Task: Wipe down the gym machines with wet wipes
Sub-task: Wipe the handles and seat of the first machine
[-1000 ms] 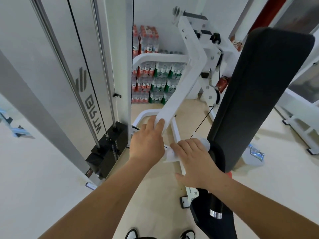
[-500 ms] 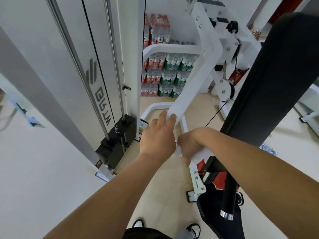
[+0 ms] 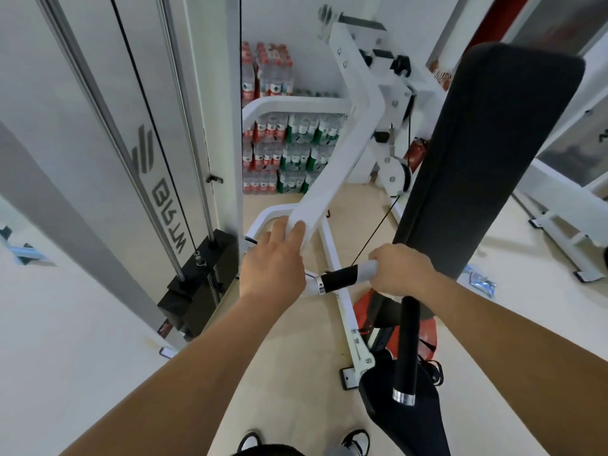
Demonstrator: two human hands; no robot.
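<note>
A white gym machine arm [image 3: 332,172] slants down from the upper right to the middle of the view. My left hand [image 3: 274,261] grips its lower end, fingers curled over the top. A short black handle grip [image 3: 339,278] with a chrome collar sticks out sideways below that hand. My right hand [image 3: 399,269] is wrapped round the right end of this grip, holding a white wet wipe [image 3: 367,269] against it. The tall black back pad [image 3: 487,159] rises right behind my right hand.
A weight stack [image 3: 200,284] with guide rods and a cable stands at the left. Packs of bottled water [image 3: 289,153] are piled against the far wall. A second black handle [image 3: 407,350] hangs over the black seat [image 3: 408,419]. A wipes packet [image 3: 478,279] lies on the floor at right.
My right hand has slid with the wipe to the right along the handle, uncovering the black grip. My left hand has kept its hold on the white arm.
</note>
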